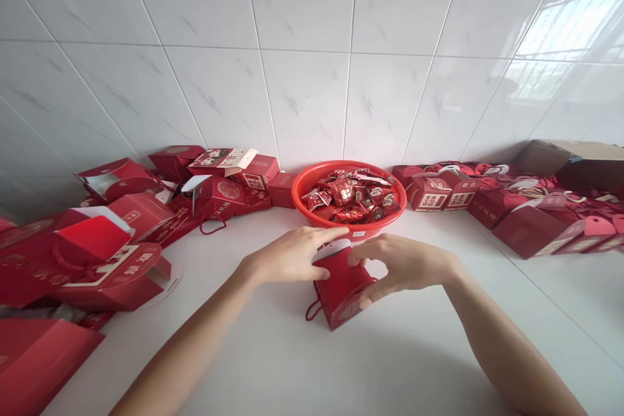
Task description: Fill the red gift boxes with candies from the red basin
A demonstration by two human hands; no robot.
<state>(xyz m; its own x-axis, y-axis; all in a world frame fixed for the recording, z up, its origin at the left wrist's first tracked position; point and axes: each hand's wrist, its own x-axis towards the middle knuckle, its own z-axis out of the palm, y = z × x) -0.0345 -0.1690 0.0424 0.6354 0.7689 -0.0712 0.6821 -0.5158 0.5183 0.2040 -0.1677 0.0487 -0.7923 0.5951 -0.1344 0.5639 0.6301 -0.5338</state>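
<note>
A small red gift box (341, 276) stands on the white tabletop in front of me, turned at an angle, with a red cord loop hanging from its left side. My left hand (295, 257) is at its back left, thumb against the red side and fingers reaching over a pale flap. From the right, my right hand (407, 263) grips the box, fingertips on its top and thumb at the printed front end. The box's inside is hidden. Just behind it sits a red plastic basket (299, 198) heaped with red-wrapped candies (344, 194).
Unclosed red boxes (131, 214) lie jumbled along the left. On the right, closed red boxes (529, 227) with cords stand in rows, near a brown cardboard box (550, 156). A white tiled wall (302, 97) rises behind the tabletop (273, 364).
</note>
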